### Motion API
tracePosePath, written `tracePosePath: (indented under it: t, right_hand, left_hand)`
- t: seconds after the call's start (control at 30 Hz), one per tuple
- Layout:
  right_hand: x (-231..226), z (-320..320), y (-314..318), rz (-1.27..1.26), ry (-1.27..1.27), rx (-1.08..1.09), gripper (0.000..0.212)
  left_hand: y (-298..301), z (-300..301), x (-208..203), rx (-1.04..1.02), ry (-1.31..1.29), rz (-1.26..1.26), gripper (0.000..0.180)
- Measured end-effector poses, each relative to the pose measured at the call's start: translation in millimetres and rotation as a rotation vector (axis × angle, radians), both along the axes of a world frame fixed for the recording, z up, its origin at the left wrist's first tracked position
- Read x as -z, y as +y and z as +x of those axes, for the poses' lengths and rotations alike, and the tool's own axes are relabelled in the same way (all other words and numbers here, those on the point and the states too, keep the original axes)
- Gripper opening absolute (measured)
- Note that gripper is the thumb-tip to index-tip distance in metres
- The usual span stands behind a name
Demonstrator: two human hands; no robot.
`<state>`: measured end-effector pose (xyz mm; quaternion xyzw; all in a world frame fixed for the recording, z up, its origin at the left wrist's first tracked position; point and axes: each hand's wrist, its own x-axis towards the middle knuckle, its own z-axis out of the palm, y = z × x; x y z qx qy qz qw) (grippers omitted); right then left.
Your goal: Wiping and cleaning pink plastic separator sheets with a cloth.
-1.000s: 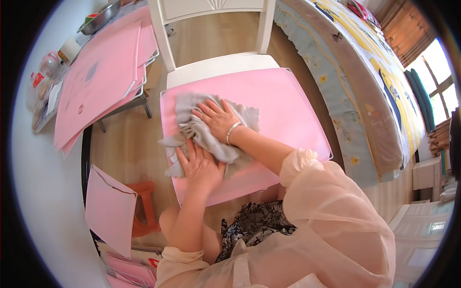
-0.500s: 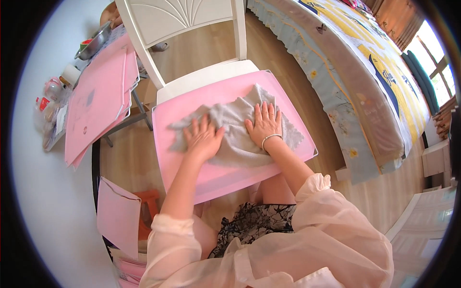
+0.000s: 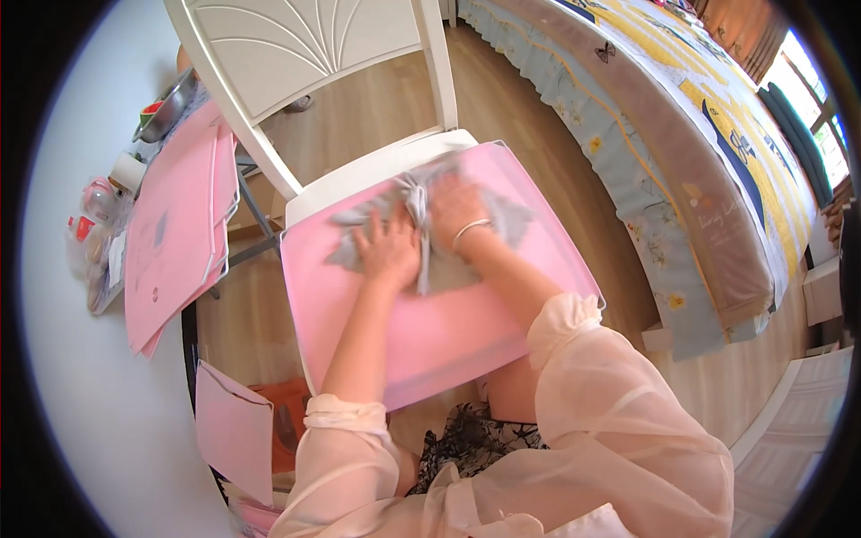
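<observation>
A grey cloth (image 3: 448,276) lies bunched on a flat pink panel (image 3: 439,350), with an upright fold between my hands. My left hand (image 3: 391,255) rests flat on the cloth, its fingers spread. Just to the right, my right hand (image 3: 457,215), with a bracelet at the wrist, also presses flat on the cloth; motion blurs its fingers. The panel, edged with thin wire, leans on the white chair's seat (image 3: 381,170) and reaches back over my lap.
At left, stacked pink panels (image 3: 175,224) lie on a small table beside a metal bowl (image 3: 166,109) and bagged items (image 3: 94,224). Another pink panel (image 3: 233,430) stands low by an orange stool (image 3: 289,426). A bed (image 3: 664,152) with a skirted side fills the right.
My hands have come closer together, the right one sliding left and bunching the cloth into a fold between them. The whole view has shifted slightly.
</observation>
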<state>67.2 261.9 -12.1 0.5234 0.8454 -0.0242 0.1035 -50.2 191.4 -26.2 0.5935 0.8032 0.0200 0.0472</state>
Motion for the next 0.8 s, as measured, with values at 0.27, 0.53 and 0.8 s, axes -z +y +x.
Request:
tracePosePath:
  t: [0.27, 0.53, 0.8]
  right_hand:
    - [21.6, 49.9, 25.0, 0.209, 0.435, 0.244, 0.053]
    - [37.3, -37.6, 11.1, 0.237, 0.462, -0.105, 0.050]
    - [34.8, -72.8, 66.7, 0.249, 0.542, -0.122, 0.044]
  left_hand:
    - [-16.2, -57.0, -11.7, -0.139, 0.016, 0.078, 0.056]
    - [8.0, -52.9, 11.1, 0.249, 0.072, 0.187, 0.052]
    - [62.9, -87.3, 13.8, 0.214, 0.047, 0.264, 0.050]
